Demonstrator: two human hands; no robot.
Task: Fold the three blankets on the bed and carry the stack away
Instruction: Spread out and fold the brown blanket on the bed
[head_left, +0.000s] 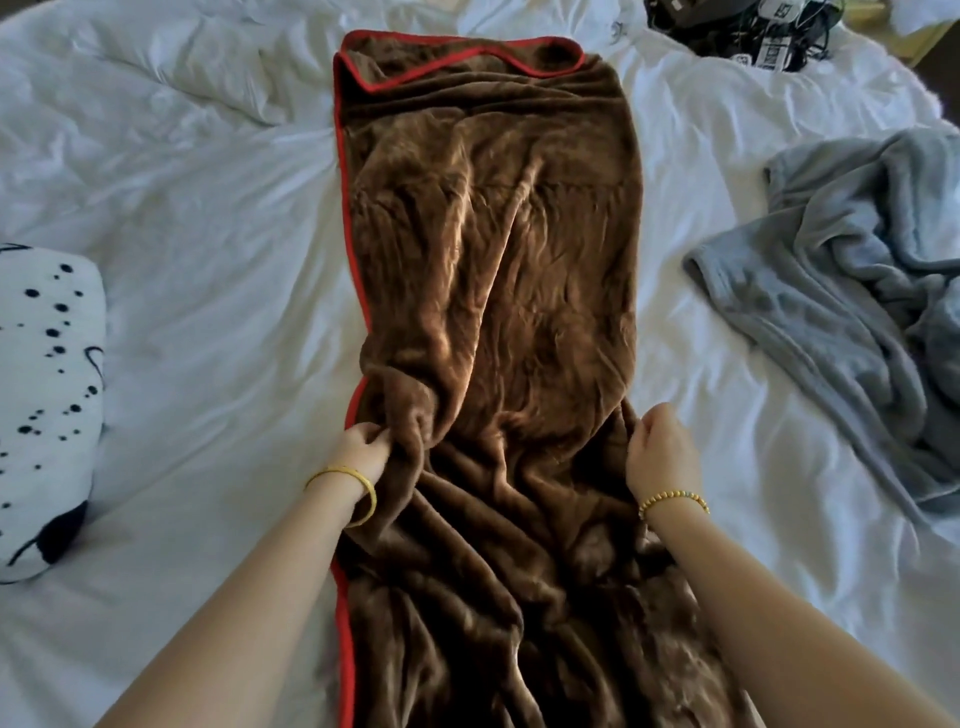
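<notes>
The blanket (493, 312) down the middle of the bed (208, 234) is a deep brown plush with a bright red trim along its left and far edges, lying on plain white bedding. To the right lies a pale blue-grey blanket (841, 291), and at the left edge a white cushion (47, 395) speckled with black dots and black patches. A plain gold bangle (358, 493) circles one wrist and a string of gold-coloured beads (672, 500) the other.

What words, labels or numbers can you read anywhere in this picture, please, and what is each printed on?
None can be read.
White tags with dark print on the pile of black cables and devices at the bed's far edge: too small and blurred to read.
Brown blanket, grey blanket, spotted pillow: no text.
</notes>
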